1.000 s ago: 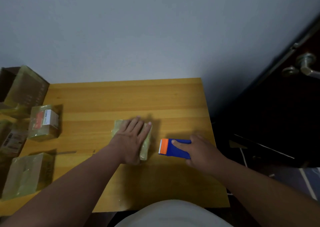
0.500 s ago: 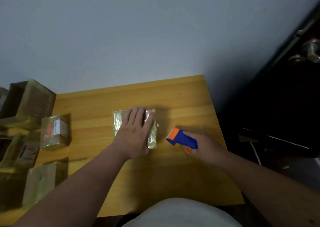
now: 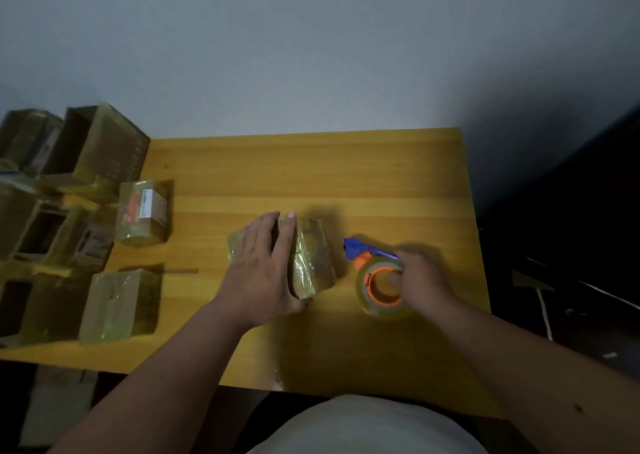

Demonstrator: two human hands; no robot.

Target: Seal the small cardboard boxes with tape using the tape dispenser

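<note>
Right now my left hand (image 3: 265,266) lies flat on the small cardboard box (image 3: 304,259) near the middle of the bench (image 3: 311,163), fingers straight and pointing toward the far edge, palm pressing down on the box's left part. The box is wrapped in glossy yellowish tape and sits slightly askew to the bench edges. Just to its right, apart from it, my right hand (image 3: 420,277) grips the tape dispenser (image 3: 379,280): the fingers curl around the roll of clear tape on its orange hub, and one finger shows through the hub's hole. The dispenser's blue head (image 3: 356,247) points toward the box and the far edge, with the roll nearer to me. I cannot tell whether the dispenser touches the bench or is raised a little above it; the hand is somewhat blurred.

Along the left edge of the bench stand more taped boxes: one with an orange and white label (image 3: 143,211) toward the far side, and a plain one (image 3: 119,304) nearer the front edge. Beyond them, at the far left corner, open cardboard boxes (image 3: 97,142) are stacked, blurred. A thin dark strip (image 3: 180,271) lies on the bench between the plain box and my left forearm.
</note>
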